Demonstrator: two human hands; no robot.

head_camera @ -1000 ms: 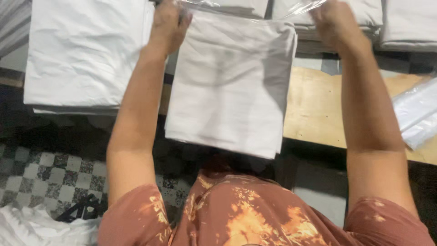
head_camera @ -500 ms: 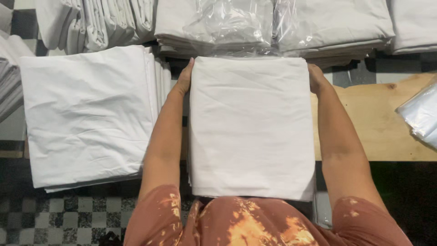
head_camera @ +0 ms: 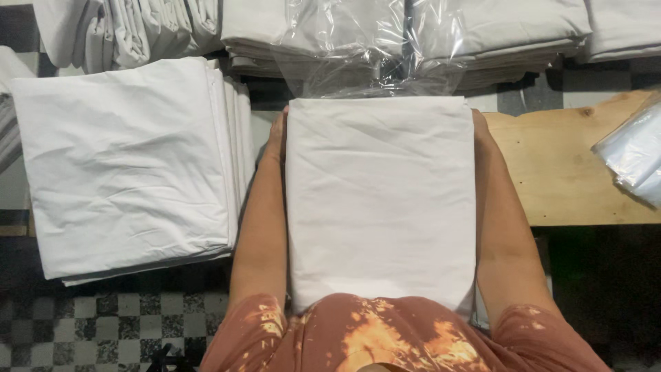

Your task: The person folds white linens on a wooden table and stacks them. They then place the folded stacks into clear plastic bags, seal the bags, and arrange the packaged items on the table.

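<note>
The biggest thing in view is the folded white sheet (head_camera: pixel 380 207), filling the middle of the frame from the person's chest up to the clear plastic bag (head_camera: pixel 372 58) at the top centre. Half a second ago it sat a little lower and narrower in the picture; a second ago it was held up at a tilt with its top edge near the top of the frame. Now it lies square and flat along the forearms, its far edge right at the crumpled mouth of the bag, so the sheet looks lined up with that opening rather than inside it yet.

To the left lies a stack of folded white sheets (head_camera: pixel 131 165), in the same place as before. The wooden desk (head_camera: pixel 564 179) shows bare at the right, with more plastic bags (head_camera: pixel 633 158) at the right edge. Bagged sheets (head_camera: pixel 496 34) line the top.

The left hand (head_camera: pixel 277 134) grips the sheet's far left corner, fingers tucked out of sight underneath. The right hand (head_camera: pixel 479 127) does the same at the far right corner, mostly hidden by the cloth.
</note>
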